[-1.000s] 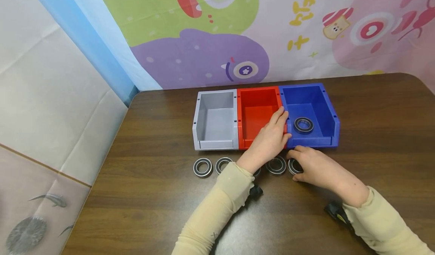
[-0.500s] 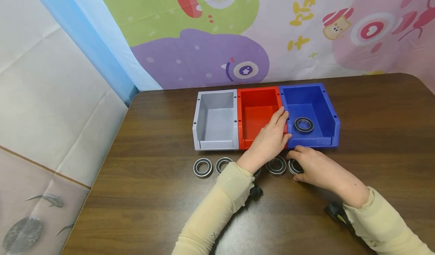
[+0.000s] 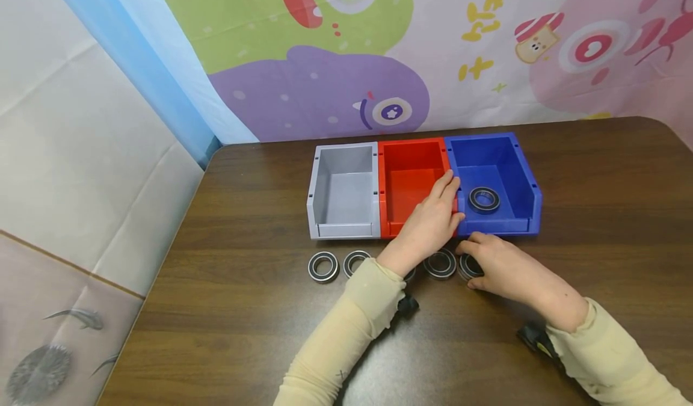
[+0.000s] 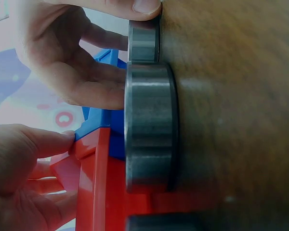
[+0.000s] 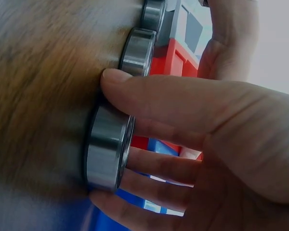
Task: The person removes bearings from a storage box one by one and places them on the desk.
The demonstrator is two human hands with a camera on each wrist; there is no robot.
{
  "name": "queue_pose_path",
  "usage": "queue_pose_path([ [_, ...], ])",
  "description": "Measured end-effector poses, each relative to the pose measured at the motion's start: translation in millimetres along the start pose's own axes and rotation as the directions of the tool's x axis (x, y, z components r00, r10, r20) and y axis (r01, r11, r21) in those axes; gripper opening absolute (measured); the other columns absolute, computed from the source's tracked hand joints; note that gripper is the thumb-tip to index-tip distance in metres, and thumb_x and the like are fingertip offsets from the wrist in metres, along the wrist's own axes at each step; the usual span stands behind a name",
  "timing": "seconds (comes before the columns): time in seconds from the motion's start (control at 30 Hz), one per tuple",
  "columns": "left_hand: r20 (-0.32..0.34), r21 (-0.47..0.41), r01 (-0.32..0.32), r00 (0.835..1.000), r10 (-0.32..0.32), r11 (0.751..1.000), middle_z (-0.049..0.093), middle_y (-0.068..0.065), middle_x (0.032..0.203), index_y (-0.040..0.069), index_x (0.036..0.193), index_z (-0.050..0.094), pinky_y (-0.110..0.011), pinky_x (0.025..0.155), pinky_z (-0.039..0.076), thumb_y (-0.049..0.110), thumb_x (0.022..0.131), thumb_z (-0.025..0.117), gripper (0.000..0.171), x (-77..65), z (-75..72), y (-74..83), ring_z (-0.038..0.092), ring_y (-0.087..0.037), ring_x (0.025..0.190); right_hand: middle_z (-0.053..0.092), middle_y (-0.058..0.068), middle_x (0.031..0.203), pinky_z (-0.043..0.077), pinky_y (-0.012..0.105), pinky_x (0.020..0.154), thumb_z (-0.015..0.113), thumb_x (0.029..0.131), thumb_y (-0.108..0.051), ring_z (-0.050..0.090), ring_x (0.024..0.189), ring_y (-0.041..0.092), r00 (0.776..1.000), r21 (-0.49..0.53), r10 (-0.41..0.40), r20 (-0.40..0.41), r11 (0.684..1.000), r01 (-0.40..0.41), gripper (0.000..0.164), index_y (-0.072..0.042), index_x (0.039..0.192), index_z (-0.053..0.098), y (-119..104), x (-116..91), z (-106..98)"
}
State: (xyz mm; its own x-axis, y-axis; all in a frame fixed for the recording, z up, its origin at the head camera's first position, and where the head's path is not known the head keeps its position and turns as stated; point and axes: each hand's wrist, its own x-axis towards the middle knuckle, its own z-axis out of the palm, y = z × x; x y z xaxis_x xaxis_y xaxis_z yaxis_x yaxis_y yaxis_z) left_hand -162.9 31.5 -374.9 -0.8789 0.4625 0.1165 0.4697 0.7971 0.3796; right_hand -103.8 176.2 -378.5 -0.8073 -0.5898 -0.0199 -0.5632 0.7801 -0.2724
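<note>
My left hand [image 3: 428, 219] rests on the shared wall of the red bin [image 3: 411, 180] and the blue bin [image 3: 498, 177]. Its fingers lie fairly straight along the rim, the thumb at the blue bin's front corner. In front of the blue bin, my right hand [image 3: 506, 267] grips a ball bearing [image 3: 464, 267] at the right end of a row on the table. The right wrist view shows its thumb and fingers around that bearing [image 5: 106, 149], which stays flat on the tabletop. Inside the blue bin lies another bearing [image 3: 484, 199].
A grey bin [image 3: 344, 195] adjoins the red one on the left. Other bearings, such as the leftmost bearing [image 3: 312, 267] and the one beside my right hand, a bearing [image 3: 440, 264], line the bins' front. My left forearm covers part of the row. A printed cloth [image 3: 325, 99] hangs behind the table.
</note>
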Motion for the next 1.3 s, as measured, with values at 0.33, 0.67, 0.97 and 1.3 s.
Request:
queue_pose_path([
  [0.33,0.002,0.003,0.001,1.0,-0.001,1.0,0.022,-0.004,0.15,0.009,0.143,0.028,-0.026,0.093,0.044,0.028,0.089,0.056,0.063,-0.9,-0.2,0.3,0.045,-0.017,0.124,0.057,0.01,0.09,0.049,0.043,0.075,0.083,0.061,-0.018,0.057,0.081,0.024,1.0,0.011,0.018,0.025,1.0,-0.018,0.046,0.0,0.099,0.062,-1,0,0],
  [0.67,0.004,0.014,-0.001,1.0,0.001,1.0,0.021,-0.004,0.15,0.009,0.143,0.028,-0.027,0.093,0.044,0.029,0.089,0.056,0.064,-0.9,-0.2,0.5,0.045,-0.017,0.124,0.058,0.01,0.092,0.049,0.042,0.076,0.078,0.068,-0.022,0.057,0.082,0.023,1.0,0.034,0.016,-0.001,0.999,-0.016,0.043,0.001,0.101,0.062,-1,-2,-1],
  [0.97,0.004,0.015,-0.006,1.0,0.006,1.0,0.022,-0.005,0.15,0.009,0.143,0.028,-0.026,0.091,0.044,0.029,0.089,0.056,0.064,0.0,-0.6,1.1,0.046,-0.017,0.123,0.06,0.008,0.093,0.048,0.043,0.077,0.07,0.078,-0.02,0.059,0.086,0.024,0.998,0.053,0.033,-0.06,0.998,-0.03,0.029,-0.003,0.099,0.064,-1,-3,-9],
  [1.3,-0.003,0.029,-0.004,1.0,0.005,1.0,0.024,-0.005,0.149,0.008,0.142,0.029,-0.025,0.09,0.045,0.028,0.089,0.056,0.063,0.3,-0.2,1.1,0.049,-0.017,0.121,0.065,0.009,0.091,0.049,0.045,0.073,0.065,0.081,-0.019,0.061,0.083,0.026,0.978,0.024,0.1,-0.184,0.995,-0.097,0.02,-0.005,0.096,0.066,3,0,-21],
])
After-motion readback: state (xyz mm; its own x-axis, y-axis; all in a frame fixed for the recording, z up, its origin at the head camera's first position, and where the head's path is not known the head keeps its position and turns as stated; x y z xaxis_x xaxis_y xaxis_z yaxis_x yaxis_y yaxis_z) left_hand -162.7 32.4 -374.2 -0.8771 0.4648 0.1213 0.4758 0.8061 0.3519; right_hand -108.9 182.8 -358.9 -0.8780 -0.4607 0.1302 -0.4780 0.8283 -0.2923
